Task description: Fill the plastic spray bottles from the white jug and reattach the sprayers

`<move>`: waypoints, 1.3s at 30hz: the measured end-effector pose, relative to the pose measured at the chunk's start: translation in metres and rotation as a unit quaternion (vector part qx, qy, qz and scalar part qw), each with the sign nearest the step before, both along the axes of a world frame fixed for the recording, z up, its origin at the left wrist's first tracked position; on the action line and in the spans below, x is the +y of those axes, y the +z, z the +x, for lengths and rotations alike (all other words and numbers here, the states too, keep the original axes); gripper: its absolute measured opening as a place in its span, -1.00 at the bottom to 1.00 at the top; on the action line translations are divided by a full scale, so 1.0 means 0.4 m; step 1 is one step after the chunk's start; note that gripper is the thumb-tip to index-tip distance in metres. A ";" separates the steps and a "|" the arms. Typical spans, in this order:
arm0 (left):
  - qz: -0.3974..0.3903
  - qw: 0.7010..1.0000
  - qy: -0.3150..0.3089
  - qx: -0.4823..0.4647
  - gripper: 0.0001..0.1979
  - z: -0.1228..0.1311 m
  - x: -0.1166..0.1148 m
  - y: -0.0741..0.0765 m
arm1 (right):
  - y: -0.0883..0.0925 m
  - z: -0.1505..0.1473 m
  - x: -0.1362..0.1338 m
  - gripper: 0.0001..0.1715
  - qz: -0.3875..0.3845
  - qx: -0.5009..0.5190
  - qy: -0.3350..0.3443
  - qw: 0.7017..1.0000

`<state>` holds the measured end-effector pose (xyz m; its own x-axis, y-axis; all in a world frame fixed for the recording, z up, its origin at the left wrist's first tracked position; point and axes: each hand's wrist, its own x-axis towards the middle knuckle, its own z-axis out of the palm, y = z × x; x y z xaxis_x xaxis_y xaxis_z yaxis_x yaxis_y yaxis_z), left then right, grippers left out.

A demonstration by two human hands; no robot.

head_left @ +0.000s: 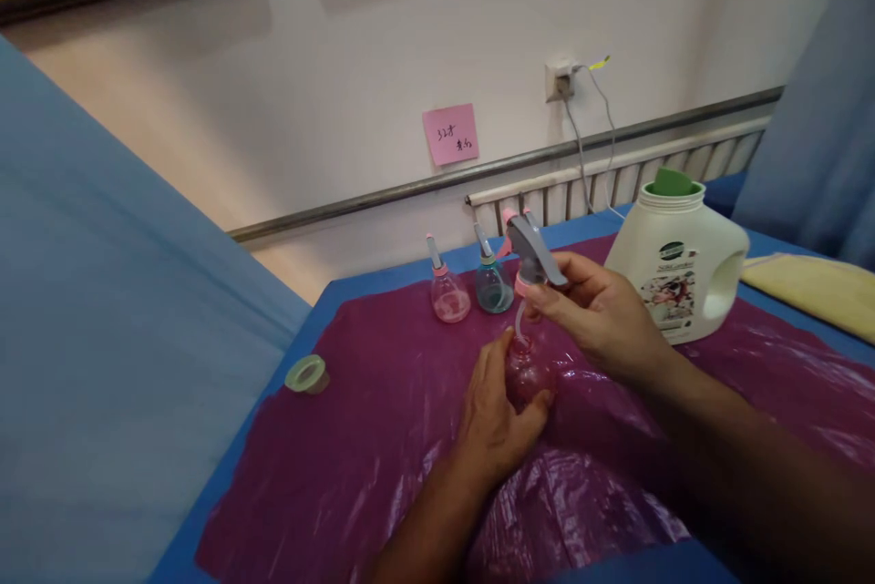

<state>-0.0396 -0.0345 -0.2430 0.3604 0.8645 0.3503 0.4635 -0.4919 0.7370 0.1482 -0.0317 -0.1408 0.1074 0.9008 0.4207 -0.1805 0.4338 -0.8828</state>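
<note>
My left hand [496, 415] wraps around a small clear pink spray bottle [528, 374] standing on the purple plastic sheet [355, 475]. My right hand [602, 315] pinches a grey and pink trigger sprayer head [530, 251], held just above the bottle's neck with its thin tube [519, 320] hanging down into the opening. Behind them stand a pink spray bottle [447, 288] and a teal one [492, 279], both with sprayer heads on.
A big white detergent jug [674, 265] with a green top stands to the right. A pale green cap [306, 374] lies at the sheet's left edge. Yellow cloth [813, 288] is at far right. Blue fabric [102, 365] covers the left; a wall with a pink note [449, 134] lies behind.
</note>
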 end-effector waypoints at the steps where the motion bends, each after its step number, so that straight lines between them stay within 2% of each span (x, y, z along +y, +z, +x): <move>1: -0.001 1.000 0.001 0.002 -0.08 0.000 0.000 0.000 | -0.022 0.001 0.006 -0.68 -0.009 -0.015 0.006 1.000; 5: 0.000 1.000 -0.001 0.002 -0.12 0.004 -0.002 0.002 | -0.113 0.016 0.026 -0.67 -0.034 -0.085 0.040 0.995; 8: 0.011 1.000 -0.009 -0.003 -0.20 0.006 -0.005 0.006 | -0.149 0.031 0.028 -0.67 -0.047 -0.150 0.063 0.986; 12: 0.011 1.000 -0.011 -0.001 -0.26 0.008 -0.009 0.010 | -0.148 0.039 0.016 -0.66 -0.038 -0.184 0.077 0.979; 15: 0.008 1.000 0.001 0.003 -0.32 0.009 -0.012 0.010 | -0.141 0.037 0.010 -0.63 -0.011 -0.192 0.060 0.979; 21: -0.006 1.000 0.000 -0.010 -0.32 0.005 -0.015 0.012 | -0.145 0.031 0.005 -0.78 0.024 -0.252 0.038 0.967; 27: -0.003 1.000 -0.014 -0.028 -0.23 -0.006 -0.019 0.004 | -0.162 0.028 0.006 -0.81 0.038 -0.269 0.030 0.962; 30: 0.027 0.999 -0.002 -0.047 -0.08 -0.009 -0.020 -0.011 | -0.169 0.028 0.007 -0.77 0.042 -0.268 0.027 0.962; 33: 0.057 0.997 -0.006 -0.058 -0.08 -0.011 -0.021 -0.020 | -0.174 0.027 0.008 -0.72 0.038 -0.265 0.023 0.963; 39: 0.061 0.996 -0.011 -0.063 -0.13 -0.010 -0.020 -0.009 | -0.183 0.019 0.010 -0.79 0.050 -0.267 -0.062 0.960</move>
